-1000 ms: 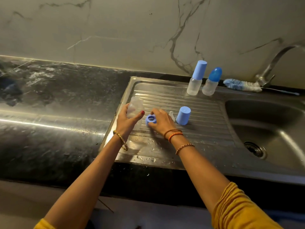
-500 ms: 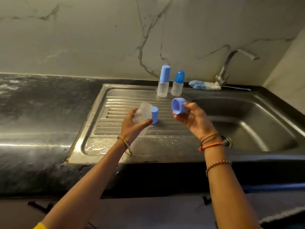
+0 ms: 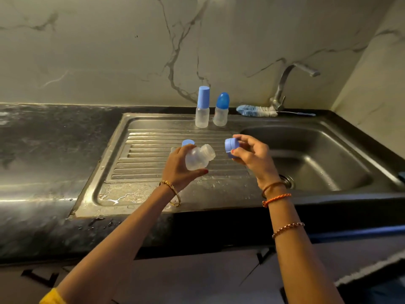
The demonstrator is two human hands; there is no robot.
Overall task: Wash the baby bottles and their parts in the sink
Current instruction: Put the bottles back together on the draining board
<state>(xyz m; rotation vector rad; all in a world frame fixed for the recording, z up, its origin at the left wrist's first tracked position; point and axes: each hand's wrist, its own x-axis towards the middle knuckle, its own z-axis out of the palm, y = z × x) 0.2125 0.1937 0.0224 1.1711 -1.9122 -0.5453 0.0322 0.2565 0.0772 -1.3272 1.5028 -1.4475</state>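
My left hand (image 3: 178, 166) grips a clear open baby bottle (image 3: 198, 157), tilted with its threaded neck pointing right, above the ribbed drainboard (image 3: 153, 159). My right hand (image 3: 252, 156) pinches a blue screw ring (image 3: 231, 148) a little to the right of the bottle's mouth, not touching it. A blue cap (image 3: 188, 142) stands on the drainboard behind my left hand, partly hidden. Two capped bottles stand at the back: a tall one (image 3: 202, 107) with a flat-topped cap and a shorter one (image 3: 221, 109) with a domed cap.
The steel sink basin (image 3: 317, 154) with its drain lies to the right. A bottle brush (image 3: 256, 111) lies on the rim below the curved tap (image 3: 287, 84). Dark stone counter (image 3: 43, 150) stretches left; water drops sit on the drainboard's front edge.
My left hand has turned the bottle so its open neck points right toward the ring. My right hand holds the blue ring at about the same height. The view has shifted slightly.
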